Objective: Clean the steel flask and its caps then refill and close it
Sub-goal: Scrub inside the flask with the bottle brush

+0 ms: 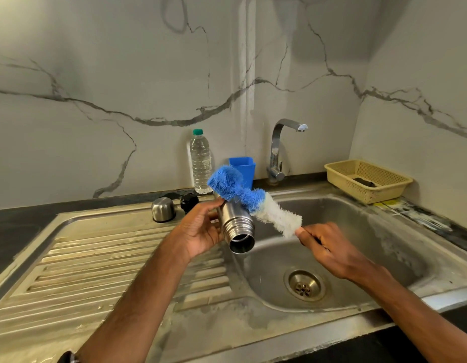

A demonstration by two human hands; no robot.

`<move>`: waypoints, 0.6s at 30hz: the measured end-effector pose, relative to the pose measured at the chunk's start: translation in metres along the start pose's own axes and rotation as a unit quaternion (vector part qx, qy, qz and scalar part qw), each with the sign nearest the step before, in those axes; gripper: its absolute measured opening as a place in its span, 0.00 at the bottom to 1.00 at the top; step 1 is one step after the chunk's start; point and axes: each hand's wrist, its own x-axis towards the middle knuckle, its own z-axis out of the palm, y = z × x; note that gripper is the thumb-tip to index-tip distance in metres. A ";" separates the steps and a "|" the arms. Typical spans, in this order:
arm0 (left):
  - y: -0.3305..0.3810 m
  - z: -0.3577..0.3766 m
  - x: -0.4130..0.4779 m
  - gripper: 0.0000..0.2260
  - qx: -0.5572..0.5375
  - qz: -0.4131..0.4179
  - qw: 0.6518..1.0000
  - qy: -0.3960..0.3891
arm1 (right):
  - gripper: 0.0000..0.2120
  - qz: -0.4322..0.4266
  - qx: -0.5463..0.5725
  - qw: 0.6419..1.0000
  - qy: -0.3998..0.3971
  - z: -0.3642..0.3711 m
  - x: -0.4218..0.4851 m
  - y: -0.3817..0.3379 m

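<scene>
My left hand (201, 229) grips the steel flask (236, 226) over the sink's left rim, its open threaded mouth tilted toward me. My right hand (324, 247) holds the handle of a bottle brush (253, 203). The brush's blue and white bristles lie across the flask's outer wall, bent over it. Behind my left hand, the steel cup cap (163, 209) and the black inner cap (189, 202) stand on the back of the drainboard. A clear water bottle (200, 163) with a green cap stands against the wall.
The steel sink basin (358, 231) with its drain (304, 285) lies below my hands, the ribbed drainboard (109, 258) to the left. A tap (279, 150) rises behind, with no water running. A blue container (244, 169) stands next to the bottle. A beige basket (368, 180) sits at the back right.
</scene>
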 end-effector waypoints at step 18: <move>0.001 -0.001 0.005 0.27 -0.091 0.026 0.995 0.035 | 0.27 -0.015 0.041 0.999 -0.003 0.002 -0.002 0.002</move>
